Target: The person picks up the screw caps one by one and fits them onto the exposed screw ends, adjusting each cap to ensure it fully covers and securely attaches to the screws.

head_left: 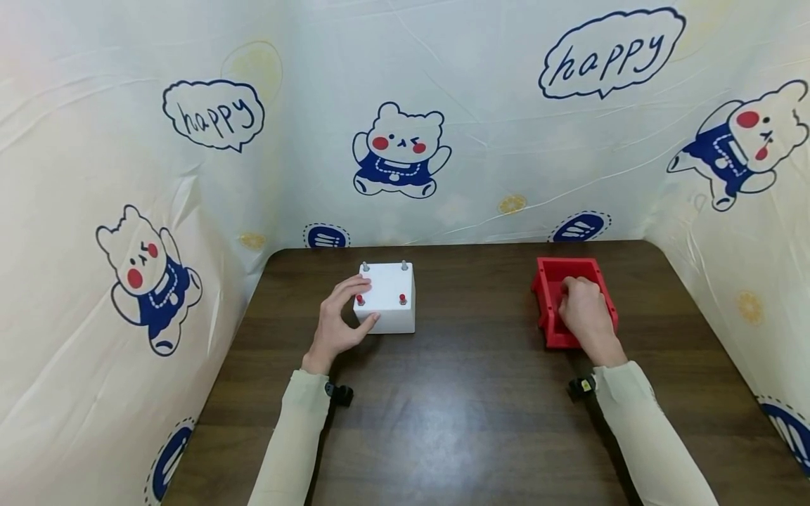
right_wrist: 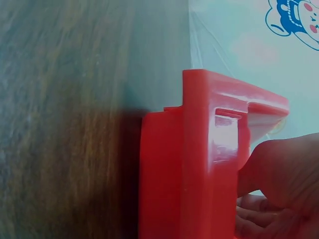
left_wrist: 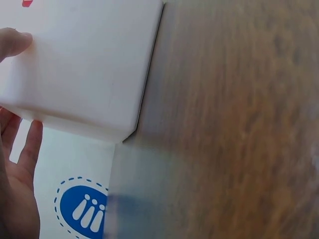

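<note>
A white box [head_left: 387, 316] stands on the table with two red-tipped pegs [head_left: 402, 299] near its front corners and two bare metal pegs [head_left: 404, 266] at the back ones. My left hand [head_left: 337, 325] grips its left side, the thumb [left_wrist: 15, 44] pressed on the front face and the fingers spread along the side and top edge. Off to the right is a red open bin [head_left: 548, 309]. My right hand [head_left: 585, 313] reaches down inside it with curled fingers. Whatever lies under those fingertips is hidden by the hand and, in the right wrist view, by the bin's wall [right_wrist: 199, 164].
Both things stand on a dark wooden table [head_left: 443, 393], toward its back edge. A pale printed cloth [head_left: 481, 154] hangs behind the table and along both sides. Bare wood lies between the box and the bin.
</note>
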`<control>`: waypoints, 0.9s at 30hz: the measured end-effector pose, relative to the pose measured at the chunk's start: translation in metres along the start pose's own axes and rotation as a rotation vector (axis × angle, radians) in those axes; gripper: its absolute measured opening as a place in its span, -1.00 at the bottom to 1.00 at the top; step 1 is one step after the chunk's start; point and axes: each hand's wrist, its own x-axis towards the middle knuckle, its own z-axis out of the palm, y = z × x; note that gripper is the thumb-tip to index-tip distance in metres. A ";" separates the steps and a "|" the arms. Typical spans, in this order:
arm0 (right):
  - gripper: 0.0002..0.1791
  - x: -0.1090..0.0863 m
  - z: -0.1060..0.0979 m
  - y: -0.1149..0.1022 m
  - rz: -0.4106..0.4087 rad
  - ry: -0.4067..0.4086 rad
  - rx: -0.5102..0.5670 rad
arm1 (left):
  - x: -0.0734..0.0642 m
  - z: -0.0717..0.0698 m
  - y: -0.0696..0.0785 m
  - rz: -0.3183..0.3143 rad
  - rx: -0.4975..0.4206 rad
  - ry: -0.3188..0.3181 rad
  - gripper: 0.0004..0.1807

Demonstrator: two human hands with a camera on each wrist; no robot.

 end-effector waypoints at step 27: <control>-0.79 -0.006 -0.019 -0.018 -0.080 0.143 0.061 | 0.001 -0.004 0.000 0.035 0.020 -0.076 -0.22</control>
